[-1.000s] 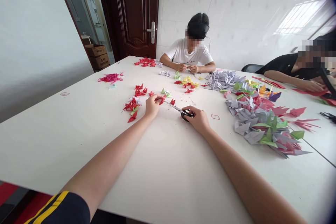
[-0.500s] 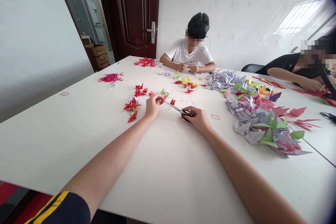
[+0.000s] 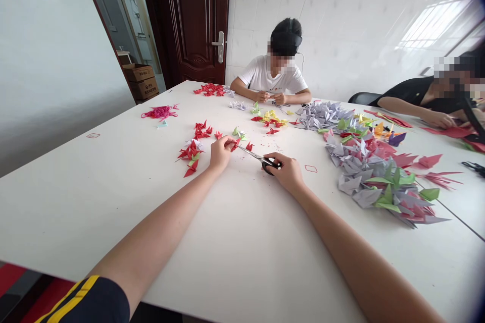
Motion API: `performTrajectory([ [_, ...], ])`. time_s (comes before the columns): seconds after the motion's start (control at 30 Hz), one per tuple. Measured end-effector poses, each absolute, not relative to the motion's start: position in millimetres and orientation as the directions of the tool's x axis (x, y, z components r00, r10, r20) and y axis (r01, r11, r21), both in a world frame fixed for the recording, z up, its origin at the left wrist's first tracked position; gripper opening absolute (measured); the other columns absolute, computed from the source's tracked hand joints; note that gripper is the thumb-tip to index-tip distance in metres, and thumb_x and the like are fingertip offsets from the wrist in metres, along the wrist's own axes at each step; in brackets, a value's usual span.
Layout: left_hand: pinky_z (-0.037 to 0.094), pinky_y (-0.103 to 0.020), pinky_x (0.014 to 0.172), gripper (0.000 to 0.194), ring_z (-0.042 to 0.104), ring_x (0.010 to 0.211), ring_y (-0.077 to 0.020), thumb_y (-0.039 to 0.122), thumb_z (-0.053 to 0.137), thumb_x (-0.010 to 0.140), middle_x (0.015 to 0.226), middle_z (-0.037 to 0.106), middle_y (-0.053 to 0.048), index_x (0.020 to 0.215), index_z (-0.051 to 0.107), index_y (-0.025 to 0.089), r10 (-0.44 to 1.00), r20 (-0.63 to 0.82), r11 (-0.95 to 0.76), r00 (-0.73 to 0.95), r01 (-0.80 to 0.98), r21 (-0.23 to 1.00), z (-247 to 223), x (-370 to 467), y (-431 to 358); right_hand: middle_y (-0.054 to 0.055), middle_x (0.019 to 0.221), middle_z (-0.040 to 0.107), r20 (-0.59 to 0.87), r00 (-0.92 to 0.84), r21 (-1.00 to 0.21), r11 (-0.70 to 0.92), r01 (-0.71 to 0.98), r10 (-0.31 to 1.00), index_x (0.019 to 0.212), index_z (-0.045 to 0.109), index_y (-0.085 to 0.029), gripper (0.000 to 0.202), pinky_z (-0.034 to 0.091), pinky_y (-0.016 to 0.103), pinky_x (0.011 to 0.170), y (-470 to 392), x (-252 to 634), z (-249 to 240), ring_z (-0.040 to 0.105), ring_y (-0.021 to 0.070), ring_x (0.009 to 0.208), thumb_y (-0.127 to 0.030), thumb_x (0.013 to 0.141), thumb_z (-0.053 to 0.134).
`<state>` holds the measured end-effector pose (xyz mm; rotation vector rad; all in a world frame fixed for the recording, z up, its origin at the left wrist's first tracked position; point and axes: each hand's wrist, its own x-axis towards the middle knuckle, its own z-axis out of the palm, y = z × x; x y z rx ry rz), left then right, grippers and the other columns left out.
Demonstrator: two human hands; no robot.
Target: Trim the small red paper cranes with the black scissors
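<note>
Between the fingertips of my left hand (image 3: 223, 152) is a small red folded paper piece (image 3: 235, 145). My right hand (image 3: 287, 169) grips the black handles of a pair of scissors (image 3: 259, 157), whose blades point left with the tips at the red paper. Just left of my left hand lie red paper cranes (image 3: 191, 151), some with green and white among them. A single red crane (image 3: 249, 146) rests by the blades. Tiny scraps (image 3: 276, 147) dot the white table (image 3: 242, 242) beyond the scissors.
A big heap of grey, pink and green cranes (image 3: 373, 176) spreads on the right. Yellow and red cranes (image 3: 271, 118) lie farther back, a pink tangle (image 3: 161, 112) at left. Across the table a person (image 3: 278, 78) handles something small; another person (image 3: 417, 98) is at far right.
The scissors and my hands have barely moved. At far right, the other person's hands have shifted slightly left.
</note>
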<state>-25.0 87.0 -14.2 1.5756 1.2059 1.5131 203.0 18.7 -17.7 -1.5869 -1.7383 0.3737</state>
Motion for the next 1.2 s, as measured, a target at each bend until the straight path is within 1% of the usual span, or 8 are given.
performTrajectory([
  [0.13,0.049,-0.031,0.075,0.007,0.064,0.072,-0.0172,0.012,0.066,0.076,0.078,0.071,-0.004,0.075,0.069,0.018,0.934,0.342,-0.328,-0.099,0.135,0.935,-16,-25,91,-0.001,0.075,0.061,0.345,0.051,-0.627,0.190,0.755,0.937,0.103,0.076,-0.030,0.033,0.035,0.027,0.061,18,202,-17,0.048,0.0137,0.059,-0.034,0.071,0.067],
  [0.23,0.051,-0.031,0.074,0.005,0.065,0.072,-0.0173,0.013,0.070,0.073,0.078,0.072,-0.005,0.076,0.070,0.017,0.959,0.273,-0.268,-0.082,0.064,0.961,-15,-26,93,-0.001,0.075,0.060,0.352,0.062,-0.637,0.191,0.747,0.934,0.103,0.077,-0.030,0.034,0.035,0.028,0.062,17,202,-17,0.047,0.0136,0.059,-0.034,0.071,0.067],
  [0.37,0.053,-0.033,0.076,0.011,0.066,0.070,-0.0169,0.015,0.076,0.068,0.075,0.071,-0.005,0.076,0.069,0.016,0.983,0.179,-0.182,-0.044,-0.059,0.982,-15,-28,94,-0.001,0.072,0.058,0.319,0.053,-0.702,0.199,0.684,0.946,0.102,0.077,-0.028,0.035,0.035,0.028,0.061,18,204,-18,0.045,0.0138,0.060,-0.038,0.069,0.067],
  [0.5,0.055,-0.038,0.081,0.017,0.067,0.071,-0.0179,0.019,0.080,0.064,0.073,0.070,-0.005,0.073,0.067,0.015,0.989,0.150,-0.151,-0.017,-0.152,0.977,-15,-27,94,-0.002,0.068,0.056,0.263,0.029,-0.779,0.194,0.596,0.964,0.102,0.076,-0.025,0.037,0.034,0.028,0.060,19,204,-17,0.047,0.0149,0.062,-0.039,0.068,0.067],
  [0.6,0.055,-0.038,0.082,0.017,0.067,0.072,-0.0176,0.017,0.079,0.063,0.071,0.068,-0.003,0.072,0.065,0.015,0.990,0.139,-0.139,-0.015,-0.183,0.973,-16,-26,94,-0.002,0.066,0.055,0.226,0.006,-0.819,0.187,0.542,0.974,0.102,0.076,-0.024,0.039,0.033,0.028,0.059,19,205,-16,0.047,0.0151,0.062,-0.040,0.068,0.067],
  [0.83,0.054,-0.036,0.083,0.019,0.061,0.066,-0.0115,0.012,0.076,0.060,0.068,0.063,0.000,0.072,0.062,0.014,0.994,0.108,-0.096,0.026,-0.281,0.955,-14,-26,90,-0.004,0.061,0.052,0.205,-0.043,-0.867,0.202,0.455,0.978,0.104,0.074,-0.021,0.042,0.033,0.028,0.059,24,209,-20,0.047,0.0147,0.060,-0.041,0.068,0.067],
  [1.07,0.053,-0.034,0.089,0.017,0.061,0.072,-0.0100,0.001,0.064,0.060,0.071,0.061,0.001,0.068,0.058,0.015,0.999,0.037,-0.030,0.008,-0.431,0.902,-11,-21,90,-0.004,0.061,0.051,0.223,-0.005,-0.871,0.202,0.448,0.975,0.104,0.072,-0.021,0.039,0.036,0.027,0.061,19,200,-18,0.053,0.0162,0.062,-0.039,0.069,0.067],
  [1.2,0.053,-0.034,0.090,0.022,0.061,0.072,-0.0094,-0.003,0.059,0.059,0.071,0.061,0.002,0.069,0.057,0.016,1.000,-0.020,0.011,-0.012,-0.493,0.870,-10,-18,89,-0.004,0.063,0.050,0.254,0.036,-0.836,0.201,0.511,0.967,0.104,0.073,-0.023,0.039,0.033,0.026,0.060,17,194,-18,0.050,0.0150,0.060,-0.040,0.069,0.067],
])
